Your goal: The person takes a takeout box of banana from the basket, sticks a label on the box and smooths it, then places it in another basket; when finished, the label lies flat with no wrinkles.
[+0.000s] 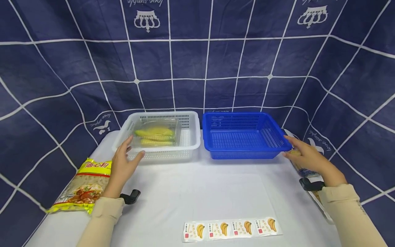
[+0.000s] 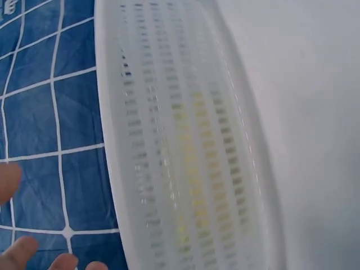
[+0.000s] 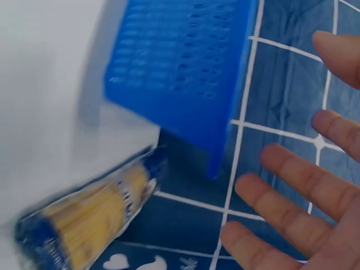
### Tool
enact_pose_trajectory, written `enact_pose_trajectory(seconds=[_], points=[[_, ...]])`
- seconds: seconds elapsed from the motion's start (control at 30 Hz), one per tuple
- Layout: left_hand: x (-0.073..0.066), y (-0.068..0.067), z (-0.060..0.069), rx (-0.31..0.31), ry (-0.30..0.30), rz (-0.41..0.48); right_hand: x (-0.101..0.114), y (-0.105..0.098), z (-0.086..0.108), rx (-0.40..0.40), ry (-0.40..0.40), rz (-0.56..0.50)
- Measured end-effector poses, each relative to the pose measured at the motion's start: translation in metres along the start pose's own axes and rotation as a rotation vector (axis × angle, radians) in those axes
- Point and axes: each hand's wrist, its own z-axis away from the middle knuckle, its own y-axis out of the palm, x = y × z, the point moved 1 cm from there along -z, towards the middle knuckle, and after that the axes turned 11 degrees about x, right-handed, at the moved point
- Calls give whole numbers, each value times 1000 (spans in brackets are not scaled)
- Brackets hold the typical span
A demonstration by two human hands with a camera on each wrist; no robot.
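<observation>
The white basket (image 1: 169, 155) (bananas (image 1: 157, 131) boxed inside) and blue basket (image 1: 245, 155), flanked by left hand (image 1: 122, 164) and right hand (image 1: 304, 157) with fingers spread, gripping nothing, could be skewed by a hasty nudge.

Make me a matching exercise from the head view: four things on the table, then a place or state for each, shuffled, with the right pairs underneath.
Things
1. White basket
2. Blue basket
3. Banana label strip
4. Food bag

Places or states
A. Closest to the bottom of the picture
B. Leftmost of the four
C. Holds a clear plastic box with yellow contents
D. Nearest the right hand

Pairs: 1-C, 2-D, 3-A, 4-B
</observation>
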Motion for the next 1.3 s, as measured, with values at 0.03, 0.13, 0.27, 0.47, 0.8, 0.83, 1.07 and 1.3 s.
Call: enact_pose_trajectory(seconds=[0.03, 0.13, 0.27, 0.47, 0.8, 0.83, 1.07, 1.3], points=[[0, 2, -1, -15, -12, 47, 2, -1, -2, 0, -14, -8], [-2, 10, -4, -77, -47, 204, 7, -4, -8, 9, -41, -44], [-3, 20, -6, -168, -118, 417, 11, -3, -18, 41, -69, -139], [-6, 34, -6, -309, -196, 704, 17, -1, -35, 54, -124, -240], [-10, 70, -8, -541, -267, 865, 34, 3, -54, 90, -148, -295], [-10, 72, -9, -537, -272, 870, 35, 3, -55, 93, -142, -296], [-3, 78, -23, -495, -289, 910, 40, 5, -63, 106, -127, -333], [4, 81, -27, -461, -331, 812, 40, 5, -76, 109, -113, -402]])
